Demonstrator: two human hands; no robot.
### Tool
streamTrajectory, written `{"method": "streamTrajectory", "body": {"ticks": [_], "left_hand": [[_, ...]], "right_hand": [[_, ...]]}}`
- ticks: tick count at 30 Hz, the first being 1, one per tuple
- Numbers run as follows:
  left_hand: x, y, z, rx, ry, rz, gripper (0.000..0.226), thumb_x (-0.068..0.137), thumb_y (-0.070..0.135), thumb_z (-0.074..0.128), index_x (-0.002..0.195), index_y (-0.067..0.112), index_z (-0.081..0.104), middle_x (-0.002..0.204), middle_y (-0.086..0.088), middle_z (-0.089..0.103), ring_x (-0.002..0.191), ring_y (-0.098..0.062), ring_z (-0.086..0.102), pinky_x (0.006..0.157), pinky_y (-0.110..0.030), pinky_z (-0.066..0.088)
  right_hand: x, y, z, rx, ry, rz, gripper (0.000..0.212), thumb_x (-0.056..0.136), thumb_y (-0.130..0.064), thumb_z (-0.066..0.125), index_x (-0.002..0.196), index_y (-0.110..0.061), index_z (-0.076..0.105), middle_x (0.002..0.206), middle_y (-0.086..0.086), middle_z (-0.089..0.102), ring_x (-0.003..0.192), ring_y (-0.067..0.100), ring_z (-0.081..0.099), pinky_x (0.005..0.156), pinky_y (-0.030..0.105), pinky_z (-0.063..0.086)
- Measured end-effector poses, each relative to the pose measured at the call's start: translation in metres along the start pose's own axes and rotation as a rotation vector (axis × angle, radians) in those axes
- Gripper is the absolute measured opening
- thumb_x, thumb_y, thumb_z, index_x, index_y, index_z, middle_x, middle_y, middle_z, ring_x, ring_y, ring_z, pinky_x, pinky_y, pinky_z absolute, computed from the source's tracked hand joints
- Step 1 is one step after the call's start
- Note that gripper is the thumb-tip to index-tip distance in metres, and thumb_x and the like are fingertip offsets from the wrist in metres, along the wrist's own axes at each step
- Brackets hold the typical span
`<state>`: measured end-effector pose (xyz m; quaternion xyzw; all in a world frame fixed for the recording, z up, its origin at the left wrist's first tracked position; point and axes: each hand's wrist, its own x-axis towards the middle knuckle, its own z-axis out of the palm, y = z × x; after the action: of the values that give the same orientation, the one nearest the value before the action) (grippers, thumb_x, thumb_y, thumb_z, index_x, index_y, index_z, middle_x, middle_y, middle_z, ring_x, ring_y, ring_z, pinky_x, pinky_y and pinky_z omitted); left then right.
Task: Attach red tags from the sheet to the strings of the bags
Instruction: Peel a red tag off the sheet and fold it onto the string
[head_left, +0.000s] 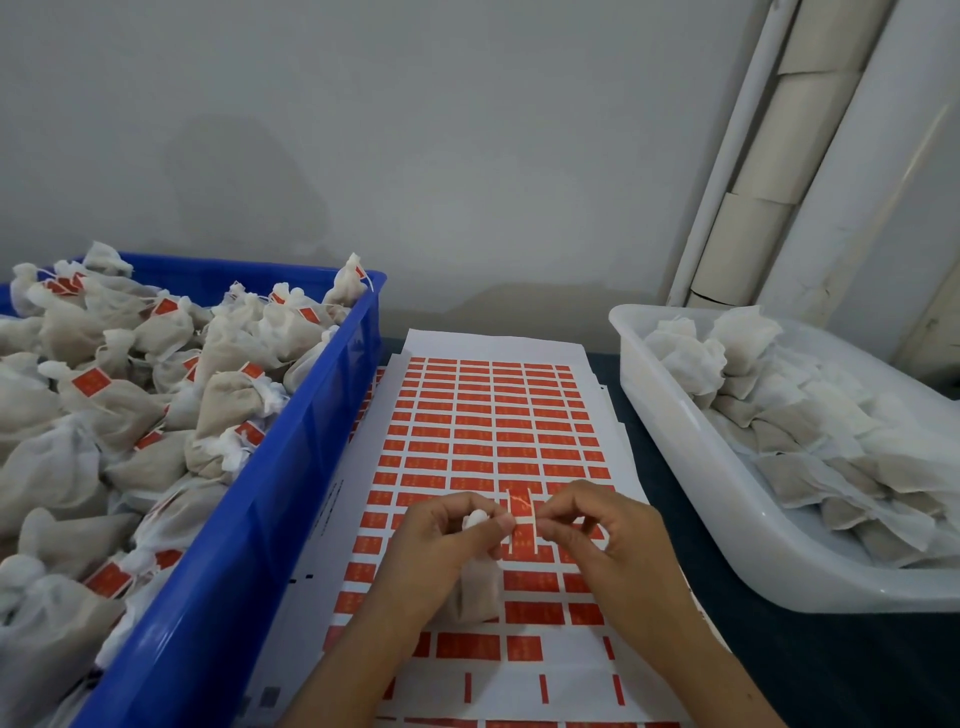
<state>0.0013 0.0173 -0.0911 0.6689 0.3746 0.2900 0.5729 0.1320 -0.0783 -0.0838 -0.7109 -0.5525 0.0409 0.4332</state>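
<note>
**Desk:** What is happening over the sheet (483, 431) of red tags?

**Photographer:** A worker holds one small bag (475, 587) just above the sheet's near half. The left hand (441, 540) grips the bag's gathered neck, fingers curled round it; the right hand (592, 535) pinches the far end of its string (524, 519), thumb and forefinger pressed together. The string is stretched level between the two hands, apparently so that a peeled red tag (519, 522), standing upright across it, can be folded shut around it.

**Desk:** And the bins?

**Photographer:** Left of the sheet, touching its edge, a blue crate (291, 467) is heaped with bags already wearing red tags. Right of the sheet, a clear tub (675, 441) holds bags with no tags showing. The sheet lies between them, seemingly to keep each reach short. Gaps in its nearest rows show where tags are gone.
</note>
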Motion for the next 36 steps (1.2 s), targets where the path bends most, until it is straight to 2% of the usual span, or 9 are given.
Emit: {"method": "streamTrajectory", "body": {"ticks": [3,6,13,22,27,29,31,34,36], "left_hand": [[0.0009,-0.0015,0.0008,0.033,0.027,0.015,0.009,0.080,0.034,0.067,0.072,0.029,0.066,0.067,0.024,0.065,0.072,0.011,0.057,0.045,-0.002,0.038],[0.0020,-0.0032,0.0010,0.058,0.041,0.026,0.009,0.080,0.035,0.067,0.074,0.029,0.066,0.067,0.026,0.064,0.071,0.016,0.055,0.043,0.000,0.036],[0.0015,-0.0036,0.0049,0.053,0.095,0.034,0.012,0.080,0.036,0.067,0.071,0.028,0.066,0.067,0.021,0.065,0.071,-0.005,0.062,0.053,-0.004,0.036],[-0.0003,-0.0015,0.0058,0.072,0.105,0.052,0.012,0.077,0.036,0.070,0.071,0.027,0.065,0.070,0.016,0.066,0.071,-0.007,0.062,0.052,-0.005,0.038],[-0.0022,0.0003,0.0046,0.063,0.104,0.066,0.012,0.077,0.035,0.070,0.071,0.026,0.065,0.071,0.015,0.066,0.071,-0.003,0.061,0.053,-0.004,0.038],[-0.0027,0.0009,0.0046,0.054,0.101,0.064,0.011,0.077,0.034,0.070,0.071,0.026,0.066,0.072,0.015,0.066,0.072,-0.005,0.061,0.055,-0.006,0.038],[-0.0026,0.0017,0.0045,0.058,0.095,0.060,0.011,0.078,0.033,0.070,0.071,0.025,0.065,0.074,0.014,0.066,0.074,-0.008,0.061,0.057,-0.009,0.039],[-0.0015,0.0019,0.0050,0.072,0.070,0.071,0.011,0.079,0.032,0.069,0.071,0.025,0.065,0.074,0.013,0.065,0.076,-0.010,0.061,0.059,-0.011,0.040],[-0.0016,0.0018,0.0052,0.075,0.052,0.087,0.011,0.079,0.031,0.068,0.071,0.026,0.064,0.072,0.013,0.065,0.074,-0.009,0.061,0.059,-0.009,0.039]], "right_hand": [[-0.0003,-0.0014,-0.0005,0.034,0.035,-0.007,0.028,0.084,-0.021,0.063,0.069,-0.044,0.055,0.078,-0.031,0.061,0.088,-0.008,0.056,0.074,-0.001,0.040],[0.0000,-0.0022,-0.0013,0.069,0.049,0.013,0.027,0.084,-0.019,0.064,0.069,-0.041,0.057,0.079,-0.030,0.061,0.086,-0.007,0.058,0.073,-0.002,0.040],[-0.0001,-0.0043,-0.0013,0.072,0.041,0.013,0.027,0.084,-0.019,0.064,0.071,-0.041,0.056,0.075,-0.026,0.061,0.085,-0.007,0.057,0.072,0.001,0.041],[0.0001,-0.0024,0.0002,0.075,0.049,-0.014,0.026,0.083,-0.019,0.065,0.071,-0.041,0.057,0.072,-0.025,0.062,0.086,-0.006,0.056,0.073,-0.001,0.040],[-0.0008,0.0011,-0.0008,-0.045,0.029,-0.003,0.004,0.078,-0.045,0.052,0.076,-0.043,0.053,0.077,-0.031,0.057,0.084,-0.004,0.057,0.076,0.004,0.041],[-0.0002,0.0038,-0.0030,-0.130,-0.012,0.007,0.017,0.075,-0.054,0.044,0.085,-0.043,0.050,0.088,-0.033,0.051,0.084,-0.003,0.056,0.084,0.008,0.039],[0.0029,0.0036,-0.0047,-0.039,-0.028,0.067,0.022,0.073,-0.057,0.044,0.088,-0.042,0.051,0.094,-0.031,0.053,0.088,-0.003,0.057,0.084,0.010,0.041],[0.0048,0.0020,-0.0026,0.144,-0.027,0.101,0.015,0.074,-0.048,0.057,0.086,-0.038,0.058,0.092,-0.026,0.060,0.089,-0.008,0.057,0.072,0.003,0.044],[0.0048,0.0023,0.0006,0.201,-0.039,0.098,0.008,0.078,-0.033,0.066,0.084,-0.035,0.061,0.087,-0.021,0.063,0.088,-0.007,0.058,0.071,0.003,0.045]]}}
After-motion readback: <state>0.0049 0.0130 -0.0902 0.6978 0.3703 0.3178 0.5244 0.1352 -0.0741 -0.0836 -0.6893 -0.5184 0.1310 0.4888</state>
